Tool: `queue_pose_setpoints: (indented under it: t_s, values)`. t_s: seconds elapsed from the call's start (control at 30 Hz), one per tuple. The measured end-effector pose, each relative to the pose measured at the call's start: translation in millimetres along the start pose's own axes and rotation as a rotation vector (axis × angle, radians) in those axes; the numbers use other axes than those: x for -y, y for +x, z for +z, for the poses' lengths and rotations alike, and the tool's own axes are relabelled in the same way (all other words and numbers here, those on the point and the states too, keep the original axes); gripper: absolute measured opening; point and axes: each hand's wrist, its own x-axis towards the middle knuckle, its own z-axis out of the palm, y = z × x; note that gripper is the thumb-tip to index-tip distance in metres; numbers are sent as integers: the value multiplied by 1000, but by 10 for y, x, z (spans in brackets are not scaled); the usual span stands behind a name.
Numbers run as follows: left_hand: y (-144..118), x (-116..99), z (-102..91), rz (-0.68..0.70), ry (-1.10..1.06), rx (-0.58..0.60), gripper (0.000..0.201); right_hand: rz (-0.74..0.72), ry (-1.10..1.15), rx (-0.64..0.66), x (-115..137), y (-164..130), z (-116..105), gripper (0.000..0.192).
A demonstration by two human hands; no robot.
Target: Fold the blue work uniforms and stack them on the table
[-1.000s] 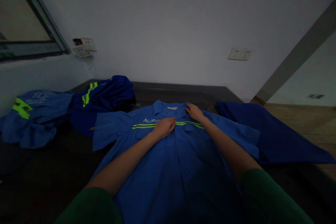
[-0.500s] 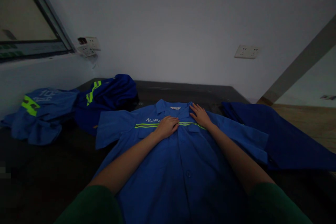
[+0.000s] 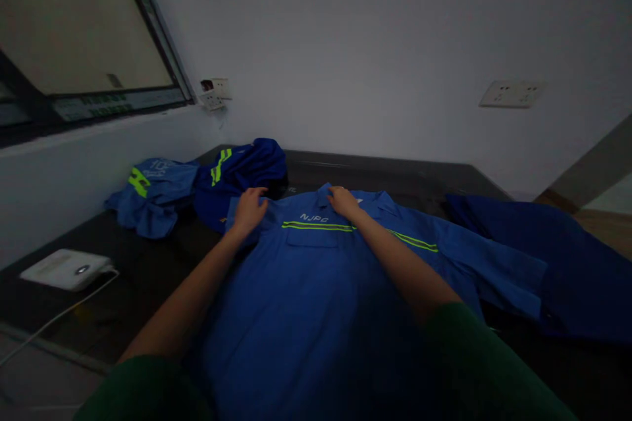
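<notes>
A blue short-sleeved work shirt lies front side up, with yellow-green stripes and white letters across the chest. My left hand is at the sleeve on the left, its fingers curled over the cloth near the shoulder. At the collar, my right hand has its fingers closed on the fabric by the left collar point; the thumb is hidden. My right forearm crosses the chest and covers part of the front opening. The other sleeve stretches out to the right.
The shirt is on a dark table against a wall. Crumpled blue garments, one lighter and one darker, lie at the left. Dark blue cloth lies right. A white device with a cable is near the left edge.
My left hand has moved from the chest out to the left sleeve. My right hand has shifted across to the left collar point. The view has turned left, bringing the white device into sight.
</notes>
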Motion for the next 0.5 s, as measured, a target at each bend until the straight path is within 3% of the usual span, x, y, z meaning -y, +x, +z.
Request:
queue_pose_setpoints:
  t_s: [0.1,0.17,0.23,0.33,0.43,0.5]
  values:
    - [-110,683,-460,-424,108,27,38,90,18,20,70,123,146,46]
    - [-193,917,-598,-569,82,76,36,138,23,27,72,170,230,52]
    - [-215,984,-588,-584,47,108,32,188,34,31,59,202,302,59]
    - [-130,911,-416,-556,-10,125,29,241,49,14,13,227,399,67]
    - [8,806,-275,-526,-57,93,28,220,18,-39,-57,231,507,66]
    - [98,771,-279,-505,-93,55,30,204,-4,-62,-104,234,576,62]
